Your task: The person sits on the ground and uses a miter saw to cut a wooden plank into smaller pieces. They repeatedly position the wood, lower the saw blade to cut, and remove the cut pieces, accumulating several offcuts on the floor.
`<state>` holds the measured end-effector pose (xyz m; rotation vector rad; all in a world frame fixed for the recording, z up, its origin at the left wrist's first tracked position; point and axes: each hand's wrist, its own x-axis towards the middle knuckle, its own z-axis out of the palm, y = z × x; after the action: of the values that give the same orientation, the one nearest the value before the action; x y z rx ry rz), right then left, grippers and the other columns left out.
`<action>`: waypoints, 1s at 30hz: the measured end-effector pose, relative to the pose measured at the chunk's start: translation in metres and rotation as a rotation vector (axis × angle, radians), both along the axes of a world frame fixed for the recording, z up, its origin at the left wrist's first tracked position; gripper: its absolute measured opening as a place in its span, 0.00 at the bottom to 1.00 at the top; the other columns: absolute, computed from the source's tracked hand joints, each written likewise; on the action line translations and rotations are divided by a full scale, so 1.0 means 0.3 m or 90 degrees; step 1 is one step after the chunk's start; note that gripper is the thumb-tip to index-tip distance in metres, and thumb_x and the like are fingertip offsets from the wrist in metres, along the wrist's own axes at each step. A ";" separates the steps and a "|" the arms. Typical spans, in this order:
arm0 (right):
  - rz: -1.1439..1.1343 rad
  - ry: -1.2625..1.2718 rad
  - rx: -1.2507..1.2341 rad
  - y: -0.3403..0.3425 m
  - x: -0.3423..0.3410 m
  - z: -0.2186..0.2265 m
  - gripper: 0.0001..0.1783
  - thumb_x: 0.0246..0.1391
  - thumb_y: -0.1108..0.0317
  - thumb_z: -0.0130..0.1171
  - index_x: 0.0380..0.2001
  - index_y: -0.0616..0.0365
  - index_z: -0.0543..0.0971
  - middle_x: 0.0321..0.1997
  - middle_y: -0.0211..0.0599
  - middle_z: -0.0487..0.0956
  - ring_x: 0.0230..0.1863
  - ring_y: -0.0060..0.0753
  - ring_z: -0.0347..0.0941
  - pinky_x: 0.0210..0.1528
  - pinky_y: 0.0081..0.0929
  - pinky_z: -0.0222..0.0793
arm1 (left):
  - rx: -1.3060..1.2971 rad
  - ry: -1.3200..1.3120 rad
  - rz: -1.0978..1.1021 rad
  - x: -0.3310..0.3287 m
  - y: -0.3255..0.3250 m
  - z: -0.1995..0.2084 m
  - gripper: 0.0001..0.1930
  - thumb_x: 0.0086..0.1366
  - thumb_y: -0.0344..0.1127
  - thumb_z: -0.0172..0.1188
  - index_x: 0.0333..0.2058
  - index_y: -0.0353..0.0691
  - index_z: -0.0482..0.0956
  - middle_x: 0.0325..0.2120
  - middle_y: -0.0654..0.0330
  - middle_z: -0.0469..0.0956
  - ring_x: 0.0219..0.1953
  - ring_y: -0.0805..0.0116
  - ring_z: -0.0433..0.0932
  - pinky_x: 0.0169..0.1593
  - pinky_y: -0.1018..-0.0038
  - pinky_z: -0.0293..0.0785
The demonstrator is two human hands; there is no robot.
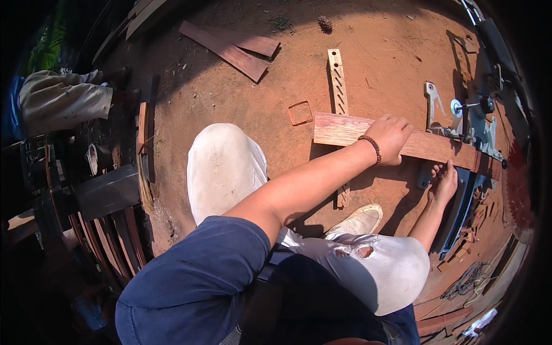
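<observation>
A long reddish-brown wooden board (342, 130) lies crosswise in front of me, its right end resting on a blue metal machine (482, 129). My left hand (392, 138) is closed over the middle of the board, a beaded bracelet on its wrist. Lower and to the right, my right hand (443, 181) has its fingers curled, with the fingertips at the board's near edge. Part of its grip is hard to make out. Under the board passes a pale wooden strip (338, 86) with holes and slanted slots. A clamp with a black knob (486, 104) stands beside the board's right end.
A toothed reddish disc (520, 190) stands at the far right. Two loose boards (230, 52) lie on the dirt ahead, with a pine cone (325, 23) beyond. Another person's trousered leg (66, 98) is at the left, above stacked timber (115, 241). Coiled cord (464, 282) lies lower right.
</observation>
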<state>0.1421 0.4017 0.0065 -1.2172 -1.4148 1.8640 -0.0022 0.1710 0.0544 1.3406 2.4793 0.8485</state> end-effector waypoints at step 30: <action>0.028 -0.073 0.062 0.037 0.010 0.014 0.11 0.64 0.63 0.56 0.39 0.61 0.73 0.33 0.38 0.76 0.35 0.35 0.76 0.38 0.32 0.74 | -0.040 -0.046 -0.041 -0.026 0.003 0.004 0.30 0.47 0.40 0.70 0.51 0.40 0.76 0.46 0.56 0.79 0.52 0.61 0.77 0.54 0.67 0.71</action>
<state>0.1449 0.4129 0.0106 -1.2725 -1.5863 1.7554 -0.0100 0.1720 0.0556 1.3373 2.3742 0.7828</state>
